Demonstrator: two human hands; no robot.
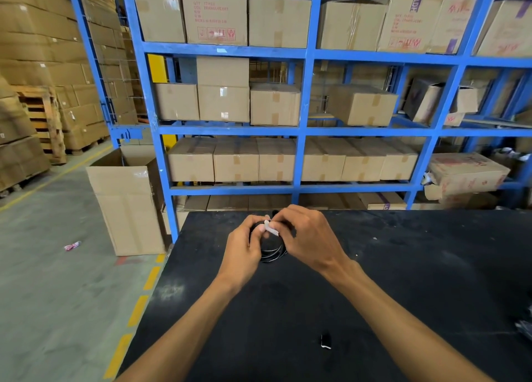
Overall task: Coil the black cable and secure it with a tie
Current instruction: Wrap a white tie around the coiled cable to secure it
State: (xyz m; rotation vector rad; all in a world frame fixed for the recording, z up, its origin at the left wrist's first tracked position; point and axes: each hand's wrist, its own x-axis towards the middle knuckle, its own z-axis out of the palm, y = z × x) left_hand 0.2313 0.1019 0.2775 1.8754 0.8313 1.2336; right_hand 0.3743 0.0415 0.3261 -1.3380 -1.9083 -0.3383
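The black cable [272, 252], already coiled, is held above the bench [403, 266] by the left hand [241, 252], while the right hand [308, 240] pinches the white tie [270, 228]; I would keep the loops tight together while the tie is closed.

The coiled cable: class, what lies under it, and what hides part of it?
Under the cable lies the black table. Left hand, right hand and white tie cover its upper loops.
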